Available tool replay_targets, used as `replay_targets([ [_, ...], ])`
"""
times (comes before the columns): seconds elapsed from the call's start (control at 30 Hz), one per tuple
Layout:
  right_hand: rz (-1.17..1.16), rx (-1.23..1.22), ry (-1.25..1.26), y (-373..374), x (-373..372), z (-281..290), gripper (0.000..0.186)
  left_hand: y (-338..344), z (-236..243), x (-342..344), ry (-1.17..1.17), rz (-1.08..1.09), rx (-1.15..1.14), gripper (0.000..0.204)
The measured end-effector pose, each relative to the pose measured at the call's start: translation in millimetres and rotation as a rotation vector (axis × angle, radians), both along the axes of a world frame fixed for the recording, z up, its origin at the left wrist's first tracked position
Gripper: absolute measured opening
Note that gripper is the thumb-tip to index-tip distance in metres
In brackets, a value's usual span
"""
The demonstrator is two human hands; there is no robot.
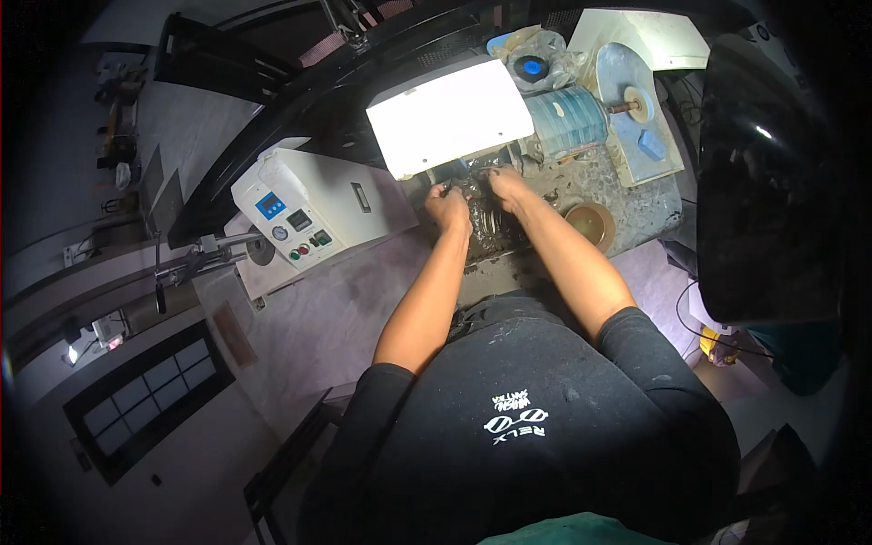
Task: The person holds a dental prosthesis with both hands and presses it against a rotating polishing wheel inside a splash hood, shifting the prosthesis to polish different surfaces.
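Below a bright white hood [450, 118], both of my hands work close together over a dark, wet, shiny patch [486, 213] of the bench. My left hand [449, 208] has its fingers curled and pinched together at the hood's lower edge. A short way to its right, my right hand [507, 188] is also closed, thumb against fingers. Whatever sits in either grip is too small and dark to make out. Near my right forearm stands a brown round bowl [608, 236].
To the left is a white machine [336, 195] with a control panel. On the right lie a clear bluish plastic jug [568, 121], a pale wheel on a shaft [641, 104] and a blue block [651, 143]. Behind them are a plastic bag [568, 64] and a second white housing [640, 38].
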State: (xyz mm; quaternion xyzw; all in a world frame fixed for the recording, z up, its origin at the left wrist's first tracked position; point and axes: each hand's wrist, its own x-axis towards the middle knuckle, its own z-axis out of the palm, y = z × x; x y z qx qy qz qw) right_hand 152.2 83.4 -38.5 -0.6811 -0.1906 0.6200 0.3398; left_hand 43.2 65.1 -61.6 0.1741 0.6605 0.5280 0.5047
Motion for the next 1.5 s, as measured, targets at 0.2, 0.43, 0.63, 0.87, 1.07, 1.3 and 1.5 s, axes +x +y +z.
replay_targets([
  [0.2, -0.055, 0.041, 0.086, -3, 3, -2, 0.022, -1, 7, 10, 0.012, 0.036, -0.013, 0.012],
  [0.43, -0.007, -0.007, 0.080, -1, 1, 8, 0.023, -2, 11, 8, 0.034, 0.047, -0.035, 0.012],
  [0.63, -0.090, 0.026, 0.120, -2, 0, -10, 0.019, 0, 5, 6, 0.048, 0.028, 0.006, 0.012],
  [0.87, -0.171, 0.043, 0.257, -5, 3, -25, 0.022, 5, 4, -8, 0.102, -0.145, 0.037, 0.013],
  [1.07, -0.164, 0.071, 0.303, -5, 4, -36, 0.021, 9, 5, -10, 0.163, -0.183, 0.004, 0.013],
  [1.3, -0.134, 0.045, 0.232, -3, 8, -53, 0.020, 13, -4, -12, 0.167, -0.182, -0.055, 0.012],
  [1.5, -0.139, 0.078, 0.271, -5, 1, -33, 0.017, 13, -6, -19, 0.124, -0.170, -0.053, 0.012],
])
